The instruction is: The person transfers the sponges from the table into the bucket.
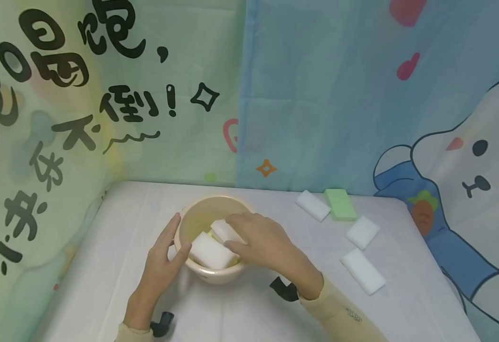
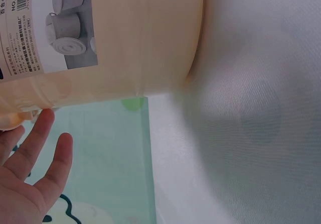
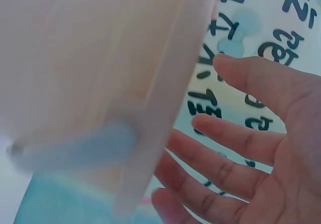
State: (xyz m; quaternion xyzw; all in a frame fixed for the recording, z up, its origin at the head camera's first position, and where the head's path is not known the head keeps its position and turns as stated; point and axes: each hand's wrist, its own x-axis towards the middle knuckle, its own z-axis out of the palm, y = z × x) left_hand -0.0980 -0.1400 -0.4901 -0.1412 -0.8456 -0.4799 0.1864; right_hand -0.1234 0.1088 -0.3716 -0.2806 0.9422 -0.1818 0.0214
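Cream plastic is forming the bucket (image 1: 217, 277), which is standing toward the far side of the bench (image 1: 198, 316), left of its middle. Inside it, one white sponge (image 1: 211, 252) is lying tilted at the near side, and a second white sponge (image 1: 223, 231) is leaning farther back and to the right, partly hidden by fingers. Something yellow (image 1: 210, 233) is peeping out between the two.

The left hand (image 1: 160, 266) is resting against the bucket's left side, its fingers stretching out and its thumb standing apart at the rim. The right hand (image 1: 268, 240) is reaching over the right rim, its fingertips overlapping the second sponge in the head view; in the right wrist view its fingers are spreading loosely. Whether they are touching that sponge, I cannot tell.

On the bucket's wall a printed label (image 2: 47, 30) is showing.

To the right on the bench, a third white sponge (image 1: 312, 205) is lying at the far side, just beside a green sponge (image 1: 340, 205). Two more white sponges are lying nearer: one (image 1: 362, 232) close to the green one, the other (image 1: 363, 271) nearest. Behind, a printed cloth (image 1: 181, 47) is hanging, bearing dark lettering on the left.
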